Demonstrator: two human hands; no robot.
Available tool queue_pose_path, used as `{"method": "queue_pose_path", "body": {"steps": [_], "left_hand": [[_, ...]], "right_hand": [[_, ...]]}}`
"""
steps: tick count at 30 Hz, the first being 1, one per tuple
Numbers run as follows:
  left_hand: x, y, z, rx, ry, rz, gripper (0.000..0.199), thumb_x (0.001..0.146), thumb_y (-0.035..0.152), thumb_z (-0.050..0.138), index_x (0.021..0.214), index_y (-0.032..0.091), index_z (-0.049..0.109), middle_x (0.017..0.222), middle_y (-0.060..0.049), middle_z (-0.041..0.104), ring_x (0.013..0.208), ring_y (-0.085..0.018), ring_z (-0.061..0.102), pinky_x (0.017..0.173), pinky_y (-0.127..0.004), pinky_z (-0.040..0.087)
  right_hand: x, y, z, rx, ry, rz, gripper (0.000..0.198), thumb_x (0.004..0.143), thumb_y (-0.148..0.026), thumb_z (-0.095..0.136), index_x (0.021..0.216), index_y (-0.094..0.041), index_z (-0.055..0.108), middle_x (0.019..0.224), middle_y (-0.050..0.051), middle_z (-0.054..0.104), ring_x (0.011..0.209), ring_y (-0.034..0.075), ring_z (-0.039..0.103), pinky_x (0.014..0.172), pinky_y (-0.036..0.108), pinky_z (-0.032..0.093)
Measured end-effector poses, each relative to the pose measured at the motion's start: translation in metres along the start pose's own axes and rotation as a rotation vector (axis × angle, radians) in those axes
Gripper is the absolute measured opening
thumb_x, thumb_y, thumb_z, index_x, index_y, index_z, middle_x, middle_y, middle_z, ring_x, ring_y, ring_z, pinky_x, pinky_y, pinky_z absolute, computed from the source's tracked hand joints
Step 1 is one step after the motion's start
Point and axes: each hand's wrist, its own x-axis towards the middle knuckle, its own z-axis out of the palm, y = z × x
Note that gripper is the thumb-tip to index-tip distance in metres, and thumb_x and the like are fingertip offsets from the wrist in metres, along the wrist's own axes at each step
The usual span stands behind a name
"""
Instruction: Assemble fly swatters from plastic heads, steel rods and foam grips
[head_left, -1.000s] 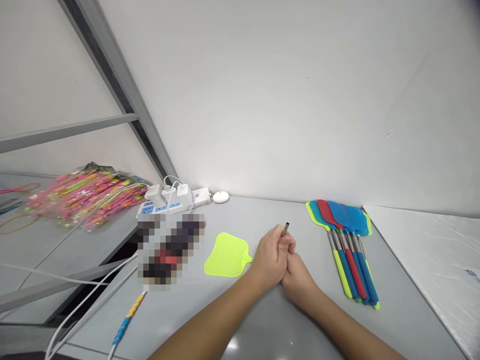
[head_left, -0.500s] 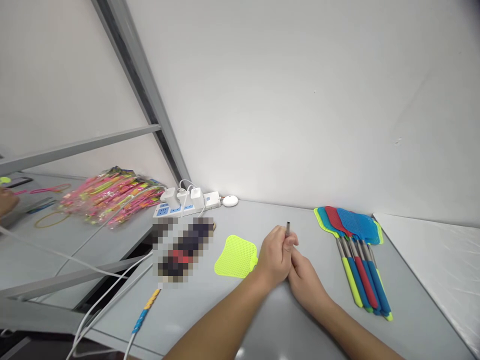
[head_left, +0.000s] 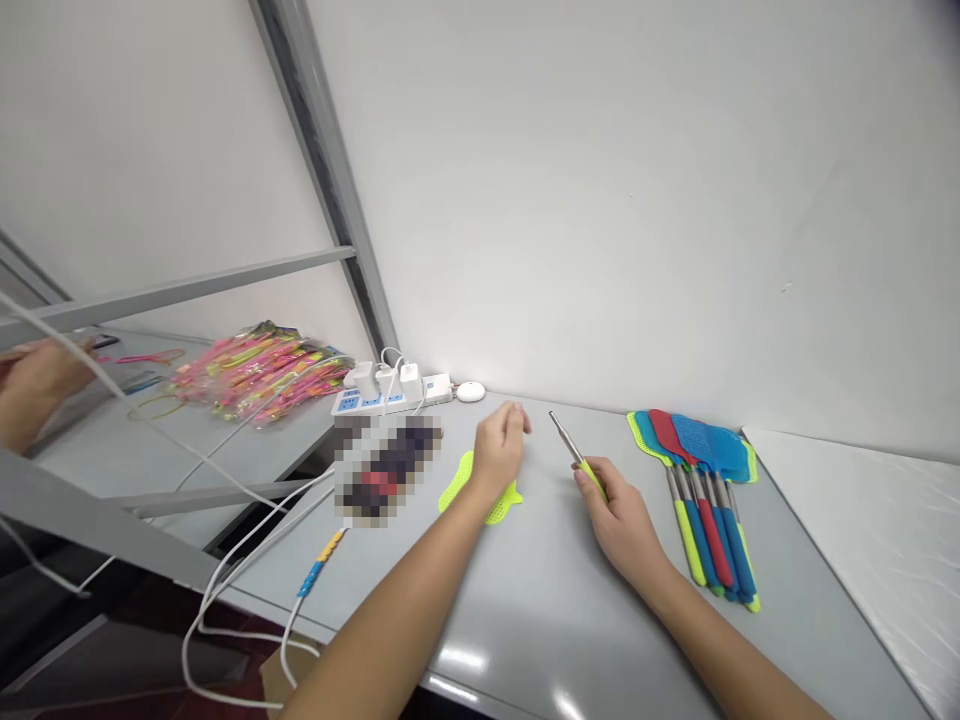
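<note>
My right hand point(head_left: 619, 520) is closed around the yellow-green grip of a fly swatter handle point(head_left: 566, 437). Its thin metal rod points up and to the left, with a bare end. My left hand point(head_left: 501, 445) hovers over a loose yellow-green fly swatter head point(head_left: 455, 488), a flat mesh piece lying on the grey table. The fingers of this hand are loosely bent and somewhat apart, with nothing visible in them. My hand and forearm hide the middle of the mesh; its small neck shows at the right.
Several fly swatters point(head_left: 701, 500) in blue, red and yellow-green lie stacked at the right. A power strip point(head_left: 360, 402) with plugs and cables stands at the back left, near a blurred-out item point(head_left: 390, 475). Beyond a metal frame are bagged colourful goods point(head_left: 262, 370) and another person's hand point(head_left: 49, 380).
My hands have parted: the left one let go of the handle and moved left over the swatter head. The right hand keeps the handle, now tilted. The other person's hand has come further into view.
</note>
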Motion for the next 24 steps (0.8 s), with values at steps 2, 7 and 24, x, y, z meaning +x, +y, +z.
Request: {"method": "queue_pose_path", "body": {"steps": [2,7,24], "left_hand": [[0.008,-0.009,-0.013,0.073,-0.006,-0.041,0.045,0.1,0.044,0.024,0.075,0.02,0.052,0.064,0.001,0.051,0.062,-0.015,0.05,0.062,-0.028,0.039],[0.011,-0.031,-0.02,0.234,-0.185,-0.074,0.038,0.1,0.039,0.037,0.083,0.017,0.063,0.073,-0.001,0.061,0.068,-0.015,0.058,0.068,-0.031,0.048],[0.024,-0.056,0.003,0.525,-0.43,0.039,0.042,0.094,0.043,0.045,0.064,0.02,0.062,0.062,-0.004,0.061,0.066,-0.02,0.059,0.064,-0.033,0.039]], "right_hand": [[0.003,0.004,-0.005,-0.072,-0.048,-0.003,0.039,0.097,-0.055,0.031,0.095,-0.024,0.055,0.075,-0.001,0.062,0.069,0.018,0.056,0.063,0.027,0.04],[0.005,0.007,-0.011,-0.186,-0.15,-0.034,0.035,0.095,-0.051,0.039,0.077,-0.024,0.051,0.068,-0.001,0.059,0.062,0.018,0.052,0.058,0.027,0.033],[0.004,0.007,-0.025,-0.404,-0.372,-0.076,0.022,0.092,-0.035,0.045,0.076,-0.023,0.054,0.077,0.002,0.062,0.067,0.017,0.054,0.057,0.027,0.031]]}}
